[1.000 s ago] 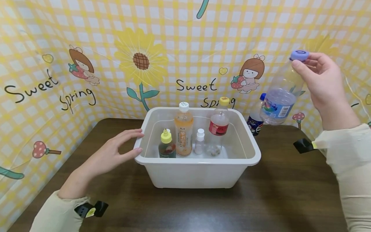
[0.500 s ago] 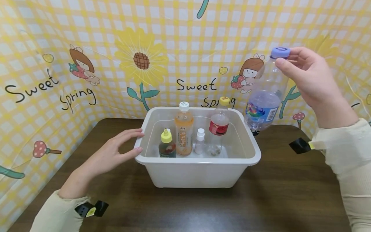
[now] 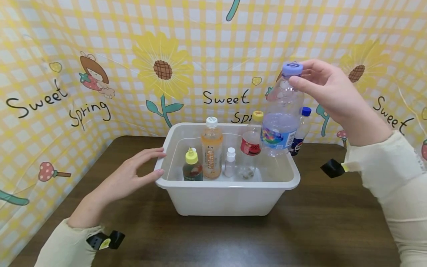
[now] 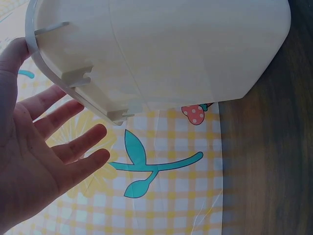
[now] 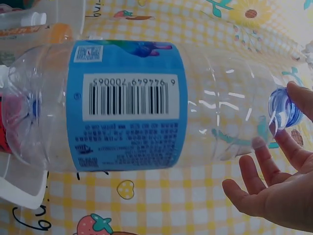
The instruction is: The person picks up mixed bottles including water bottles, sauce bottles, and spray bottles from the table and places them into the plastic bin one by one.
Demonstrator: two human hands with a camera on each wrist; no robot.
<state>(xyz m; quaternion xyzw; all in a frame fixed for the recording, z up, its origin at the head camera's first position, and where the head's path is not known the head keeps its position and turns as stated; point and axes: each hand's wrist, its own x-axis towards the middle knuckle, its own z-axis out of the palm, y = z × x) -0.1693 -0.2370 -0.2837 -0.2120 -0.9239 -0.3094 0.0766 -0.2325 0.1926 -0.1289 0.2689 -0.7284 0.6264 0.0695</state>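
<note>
My right hand point(image 3: 328, 87) pinches the neck of a large clear plastic bottle point(image 3: 280, 126) just under its purple cap. The bottle, with a blue barcoded label, hangs slightly tilted over the right end of a white plastic tub point(image 3: 227, 200). On the tub's left rim rest the fingertips of my left hand point(image 3: 128, 178), its fingers loosely spread. Inside the tub stand a dark bottle with a yellow nozzle point(image 3: 192, 171), an orange drink bottle point(image 3: 212, 155), a small white-capped bottle point(image 3: 230, 165) and a red-labelled bottle with a yellow cap point(image 3: 250, 144).
Behind the tub's right side stands a Pepsi bottle point(image 3: 299, 137) with a blue cap, partly hidden by the held bottle. The tub sits on a dark wooden table point(image 3: 213, 241). A yellow checked cloth point(image 3: 126, 22) hangs behind.
My right hand has carried the clear bottle leftward, from right of the tub to over its right end. The Pepsi bottle shows again behind it. My left hand stays put.
</note>
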